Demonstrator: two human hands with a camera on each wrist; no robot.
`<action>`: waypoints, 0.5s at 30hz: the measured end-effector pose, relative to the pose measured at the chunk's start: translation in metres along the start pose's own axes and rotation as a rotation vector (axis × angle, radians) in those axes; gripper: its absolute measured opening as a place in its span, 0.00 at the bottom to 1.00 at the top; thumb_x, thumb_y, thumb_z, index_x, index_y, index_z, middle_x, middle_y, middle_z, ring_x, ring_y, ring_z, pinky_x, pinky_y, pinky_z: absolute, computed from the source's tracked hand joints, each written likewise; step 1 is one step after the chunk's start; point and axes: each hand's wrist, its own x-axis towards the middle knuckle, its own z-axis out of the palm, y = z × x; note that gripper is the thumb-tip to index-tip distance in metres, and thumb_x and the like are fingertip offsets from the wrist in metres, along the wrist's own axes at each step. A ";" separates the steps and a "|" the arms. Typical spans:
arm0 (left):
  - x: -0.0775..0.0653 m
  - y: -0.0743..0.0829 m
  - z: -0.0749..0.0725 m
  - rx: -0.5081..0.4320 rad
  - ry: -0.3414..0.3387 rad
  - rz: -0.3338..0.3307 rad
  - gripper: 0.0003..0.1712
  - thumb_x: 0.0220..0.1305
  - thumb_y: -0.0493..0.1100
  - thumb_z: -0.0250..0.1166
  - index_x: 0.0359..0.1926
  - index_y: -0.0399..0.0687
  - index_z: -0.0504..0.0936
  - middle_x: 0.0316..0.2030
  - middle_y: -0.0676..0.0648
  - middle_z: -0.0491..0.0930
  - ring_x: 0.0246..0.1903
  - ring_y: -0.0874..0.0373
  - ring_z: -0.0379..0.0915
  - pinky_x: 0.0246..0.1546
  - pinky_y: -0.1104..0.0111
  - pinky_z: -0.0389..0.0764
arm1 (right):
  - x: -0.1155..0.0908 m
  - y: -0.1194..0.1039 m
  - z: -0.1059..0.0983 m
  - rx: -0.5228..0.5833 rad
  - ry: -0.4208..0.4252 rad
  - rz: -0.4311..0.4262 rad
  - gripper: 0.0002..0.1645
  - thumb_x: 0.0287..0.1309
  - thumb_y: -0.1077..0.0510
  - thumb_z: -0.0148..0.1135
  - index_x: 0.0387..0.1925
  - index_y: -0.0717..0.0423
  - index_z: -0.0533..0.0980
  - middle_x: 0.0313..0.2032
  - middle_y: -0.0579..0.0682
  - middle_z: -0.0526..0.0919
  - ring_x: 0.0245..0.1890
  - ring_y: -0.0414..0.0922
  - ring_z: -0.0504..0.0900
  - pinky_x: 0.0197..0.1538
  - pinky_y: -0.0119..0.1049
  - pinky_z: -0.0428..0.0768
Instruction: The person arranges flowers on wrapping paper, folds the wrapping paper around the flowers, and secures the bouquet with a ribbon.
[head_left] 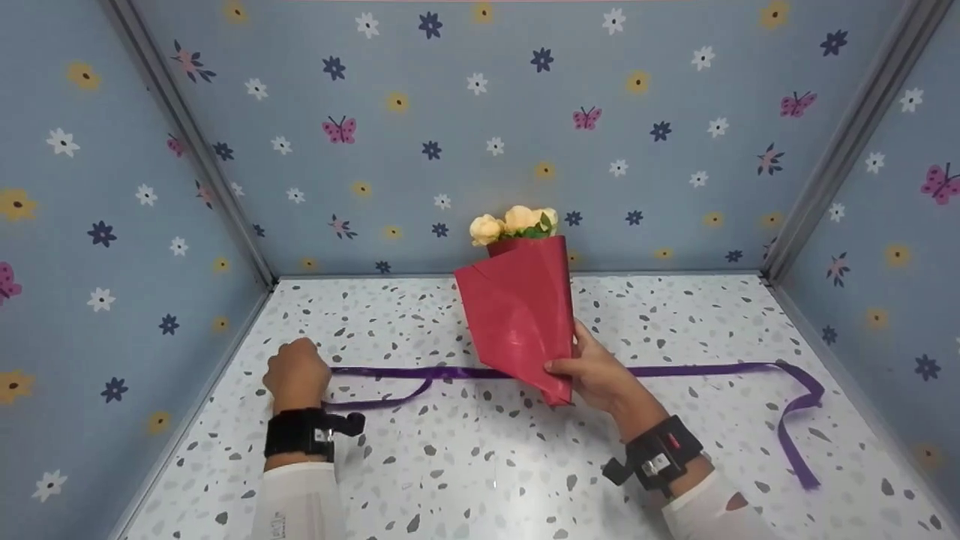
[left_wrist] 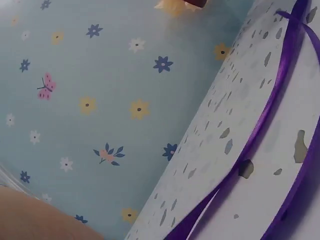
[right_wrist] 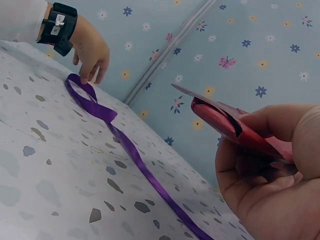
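My right hand (head_left: 596, 371) grips a bouquet (head_left: 517, 315) by the lower end of its red wrapping paper, the thumb lying across the front. Cream flowers (head_left: 519, 219) with a few green leaves show above the paper. In the right wrist view, the folded bottom of the wrapping (right_wrist: 222, 120) sits between thumb and curled fingers. A purple ribbon (head_left: 697, 370) runs across the table and passes behind the bouquet. At its left end, my left hand (head_left: 296, 375) pinches the ribbon where it loops back. Two ribbon strands (left_wrist: 272, 100) lead toward that hand in the left wrist view.
The white speckled table (head_left: 420, 472) is enclosed by blue flower-patterned panels (head_left: 480, 120) at the back and both sides. Grey metal strips (head_left: 187, 135) line the corners. The ribbon's right end bends toward the front of the table.
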 end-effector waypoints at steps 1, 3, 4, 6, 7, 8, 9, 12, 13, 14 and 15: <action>-0.002 0.005 -0.002 -0.010 0.000 0.022 0.26 0.66 0.32 0.57 0.64 0.33 0.78 0.61 0.23 0.74 0.60 0.23 0.71 0.54 0.34 0.79 | 0.000 0.000 0.000 0.004 0.000 -0.002 0.66 0.54 0.76 0.68 0.82 0.29 0.52 0.66 0.61 0.78 0.57 0.54 0.87 0.57 0.43 0.88; -0.009 0.024 -0.006 -0.072 0.022 0.080 0.28 0.68 0.36 0.58 0.69 0.35 0.76 0.64 0.24 0.71 0.63 0.24 0.68 0.58 0.34 0.77 | -0.001 0.001 0.001 0.004 -0.002 -0.005 0.66 0.54 0.77 0.68 0.83 0.28 0.51 0.65 0.62 0.78 0.55 0.54 0.88 0.56 0.43 0.89; -0.014 0.037 -0.008 -0.119 0.047 0.116 0.28 0.69 0.38 0.59 0.70 0.36 0.75 0.64 0.25 0.70 0.64 0.26 0.67 0.61 0.36 0.76 | -0.001 0.001 0.002 0.005 -0.003 0.001 0.67 0.53 0.77 0.68 0.83 0.27 0.51 0.64 0.62 0.79 0.55 0.54 0.88 0.55 0.43 0.89; -0.027 0.067 -0.011 -0.231 0.106 0.211 0.26 0.72 0.41 0.60 0.68 0.39 0.77 0.64 0.29 0.72 0.64 0.31 0.70 0.62 0.40 0.77 | -0.002 0.002 0.005 0.001 -0.007 0.018 0.69 0.52 0.78 0.69 0.83 0.26 0.50 0.63 0.62 0.79 0.53 0.54 0.89 0.53 0.44 0.89; -0.036 0.084 -0.011 -0.295 0.132 0.265 0.24 0.73 0.42 0.60 0.66 0.41 0.79 0.62 0.32 0.73 0.63 0.34 0.71 0.62 0.42 0.78 | -0.002 0.003 0.006 -0.005 -0.010 0.024 0.70 0.52 0.78 0.69 0.83 0.26 0.50 0.63 0.62 0.78 0.53 0.54 0.89 0.53 0.44 0.90; -0.046 0.101 -0.010 -0.357 0.163 0.326 0.21 0.74 0.43 0.61 0.63 0.41 0.81 0.60 0.35 0.75 0.61 0.37 0.74 0.61 0.45 0.79 | -0.002 0.003 0.008 -0.013 -0.012 0.030 0.70 0.51 0.78 0.70 0.83 0.27 0.49 0.63 0.62 0.78 0.53 0.54 0.88 0.53 0.44 0.90; -0.056 0.118 -0.008 -0.415 0.185 0.386 0.19 0.73 0.43 0.63 0.60 0.42 0.83 0.57 0.37 0.77 0.59 0.40 0.75 0.60 0.47 0.80 | -0.002 0.003 0.010 -0.016 -0.013 0.036 0.70 0.50 0.78 0.70 0.82 0.28 0.50 0.63 0.62 0.77 0.54 0.54 0.87 0.53 0.44 0.89; -0.086 0.163 0.006 -0.529 0.192 0.543 0.15 0.72 0.44 0.66 0.54 0.43 0.85 0.53 0.41 0.79 0.56 0.45 0.77 0.58 0.50 0.81 | -0.003 0.002 0.014 -0.031 -0.016 0.029 0.68 0.49 0.78 0.71 0.81 0.31 0.53 0.66 0.61 0.75 0.58 0.54 0.85 0.57 0.45 0.88; -0.094 0.174 0.013 -0.543 0.175 0.576 0.15 0.72 0.45 0.67 0.54 0.43 0.85 0.54 0.41 0.79 0.57 0.45 0.76 0.59 0.50 0.81 | -0.004 0.003 0.016 -0.030 -0.014 0.024 0.67 0.49 0.77 0.72 0.81 0.31 0.54 0.67 0.62 0.74 0.59 0.55 0.85 0.57 0.46 0.88; -0.101 0.183 0.021 -0.548 0.156 0.598 0.17 0.72 0.47 0.67 0.56 0.43 0.84 0.55 0.40 0.79 0.59 0.45 0.76 0.61 0.50 0.80 | -0.005 0.003 0.017 -0.027 -0.014 0.018 0.67 0.48 0.77 0.72 0.80 0.31 0.55 0.67 0.62 0.74 0.60 0.56 0.84 0.58 0.47 0.88; -0.107 0.191 0.029 -0.541 0.125 0.604 0.20 0.72 0.49 0.67 0.59 0.44 0.83 0.57 0.40 0.78 0.61 0.46 0.74 0.63 0.50 0.79 | -0.006 0.003 0.017 -0.026 -0.017 0.011 0.66 0.48 0.77 0.72 0.80 0.31 0.55 0.68 0.62 0.74 0.61 0.57 0.84 0.59 0.47 0.87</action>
